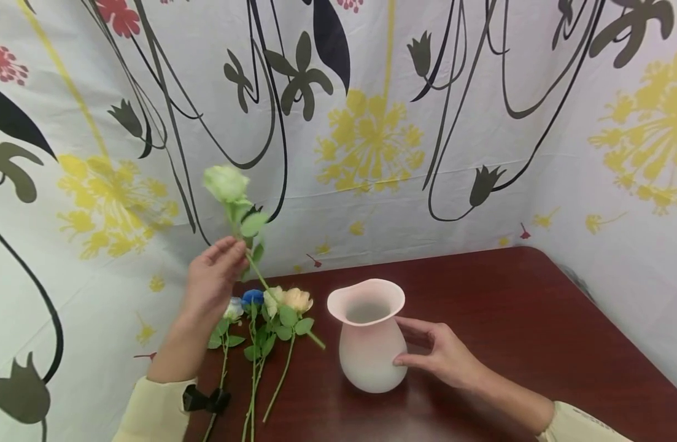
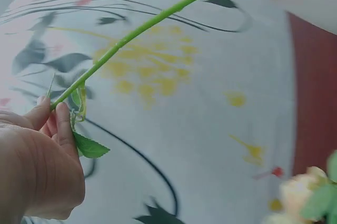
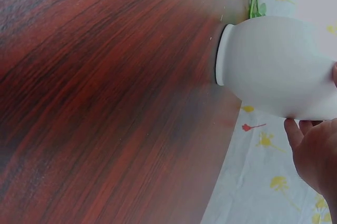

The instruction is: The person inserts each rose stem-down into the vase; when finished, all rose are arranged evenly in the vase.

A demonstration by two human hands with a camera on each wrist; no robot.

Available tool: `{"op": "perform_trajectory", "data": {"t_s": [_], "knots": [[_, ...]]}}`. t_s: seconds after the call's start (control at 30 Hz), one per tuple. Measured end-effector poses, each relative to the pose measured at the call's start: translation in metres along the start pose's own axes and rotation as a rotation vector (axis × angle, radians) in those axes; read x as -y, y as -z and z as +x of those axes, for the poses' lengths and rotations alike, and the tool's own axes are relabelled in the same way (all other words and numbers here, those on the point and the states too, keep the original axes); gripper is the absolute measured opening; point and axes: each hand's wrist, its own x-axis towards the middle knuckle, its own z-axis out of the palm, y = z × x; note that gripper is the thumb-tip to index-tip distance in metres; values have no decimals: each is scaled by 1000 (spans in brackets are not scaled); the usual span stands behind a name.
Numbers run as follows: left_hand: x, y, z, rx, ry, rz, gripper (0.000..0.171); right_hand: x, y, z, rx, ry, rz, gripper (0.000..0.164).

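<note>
High on the left in the head view, my left hand (image 1: 213,276) pinches the stem of a pale green-white rose (image 1: 226,184) between thumb and fingers. Its bloom points up, and the long green stem slants down to the right in front of the flowers on the table. The left wrist view shows the fingertips on this stem (image 2: 142,29) beside a leaf. A frosted white vase (image 1: 374,359) with a pinkish flared rim stands upright on the table. My right hand (image 1: 448,356) holds the vase's right side, thumb at the front and fingers farther back.
Several roses lie on the dark red wooden table (image 1: 509,307) left of the vase, among them a blue rose (image 1: 253,297) and a peach rose (image 1: 297,301), stems toward me. A floral-print cloth (image 1: 454,153) hangs behind and around the table.
</note>
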Motion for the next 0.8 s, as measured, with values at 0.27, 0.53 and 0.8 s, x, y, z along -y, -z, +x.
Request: {"op": "perform_trajectory", "data": {"t_s": [0.27, 0.53, 0.8], "knots": [[-49, -16, -7, -43, -167, -411, 7, 0, 0, 1, -2, -5, -8, 65], [-51, -41, -17, -34, -175, -382, 13, 0, 0, 1, -6, 2, -7, 66], [-25, -64, -22, 24, -151, -83, 11, -2, 0, 1, -6, 8, 4, 65]]}}
